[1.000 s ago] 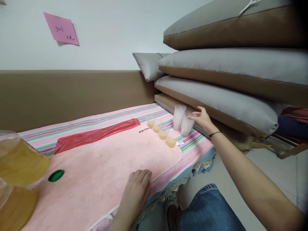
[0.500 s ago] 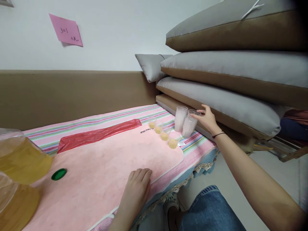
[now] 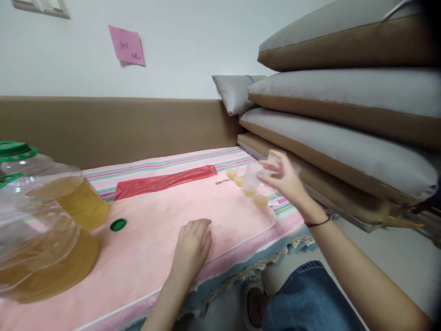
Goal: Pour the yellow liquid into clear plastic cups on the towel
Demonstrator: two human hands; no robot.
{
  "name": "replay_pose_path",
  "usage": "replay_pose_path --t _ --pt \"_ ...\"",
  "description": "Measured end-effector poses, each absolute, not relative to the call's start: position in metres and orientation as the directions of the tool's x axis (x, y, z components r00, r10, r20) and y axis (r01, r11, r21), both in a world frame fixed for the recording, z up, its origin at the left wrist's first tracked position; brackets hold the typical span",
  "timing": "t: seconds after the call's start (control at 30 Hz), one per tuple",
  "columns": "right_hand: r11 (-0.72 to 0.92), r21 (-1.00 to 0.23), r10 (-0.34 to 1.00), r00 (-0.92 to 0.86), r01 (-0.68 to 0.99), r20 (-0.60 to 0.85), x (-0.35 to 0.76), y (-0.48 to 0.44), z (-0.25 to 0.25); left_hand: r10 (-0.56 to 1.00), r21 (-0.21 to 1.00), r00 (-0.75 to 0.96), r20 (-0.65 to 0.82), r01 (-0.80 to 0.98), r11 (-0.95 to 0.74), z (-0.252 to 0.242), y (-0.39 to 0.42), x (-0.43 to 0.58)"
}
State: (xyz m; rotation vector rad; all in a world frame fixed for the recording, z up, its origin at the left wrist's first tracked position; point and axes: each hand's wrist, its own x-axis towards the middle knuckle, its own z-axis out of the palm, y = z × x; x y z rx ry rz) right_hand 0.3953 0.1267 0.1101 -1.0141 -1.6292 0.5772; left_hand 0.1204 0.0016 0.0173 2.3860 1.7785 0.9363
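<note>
My right hand is closed on a clear plastic cup, tilted and blurred by motion. It hangs over a row of several small cups with a little yellow liquid, the nearest cup at the mat's right end. Stacked empty cups behind the hand are mostly hidden. My left hand lies on the pink mat, its fingers loosely stretched and holding nothing. To its left, a green cap lies on the mat.
Two big clear jugs of yellow liquid, the front jug and the rear jug, stand at left. A red plastic bag lies along the mat's back edge. Grey-brown cushions are piled at right. The bed's frilled edge runs along the front.
My right hand has drawn a cup away from the stacks and moved left over the filled cups. My left hand stays on the mat. The view has turned left, showing more of the jugs.
</note>
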Motion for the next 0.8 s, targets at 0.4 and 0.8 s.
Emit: replay_pose_path --t 0.4,0.8 --pt "0.435 -0.879 0.818 -0.493 0.195 0.296 0.281 0.076 0.020 0.941 0.712 -0.215 0.263 0.701 -0.039 0.029 -0.021 0.073" --pt "0.440 -0.880 0.804 -0.515 0.180 0.297 0.273 0.076 0.007 0.923 0.728 -0.241 0.301 0.683 -0.059 0.035 -0.028 0.067"
